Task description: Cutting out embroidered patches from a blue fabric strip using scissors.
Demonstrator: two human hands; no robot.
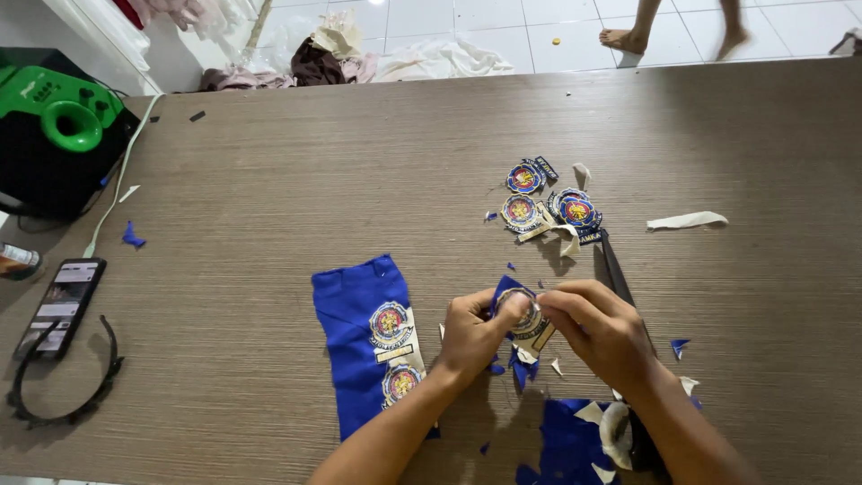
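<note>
Green plastic, moulded with a round funnel-like opening, is seen on a black machine at the upper left of the frame; below it, at the left edge, a phone is laid flat on the table, with a black curved band just beside it; a small blue scrap is seen a little to the right of these. Left of centre, a strip of blue cloth carrying two round embroidered badges is spread flat on the wood-grain surface. At lower centre, the left hand is closed on a round badge with blue cloth trimmings hanging from it, the thumb pressed onto its face; the same badge is pinched from the other side by the fingertips of the right hand, so that it is held between both hands just above the table. Small blue and cream offcuts are scattered about the hands, and more blue cloth is seen at the bottom edge. Above the hands, right of centre, a cluster of cut-out badges is gathered; a dark slim tool is laid just beside the right hand; further right, a cream strip is seen. At the top right, another person's bare feet are seen on the white tiled floor.
</note>
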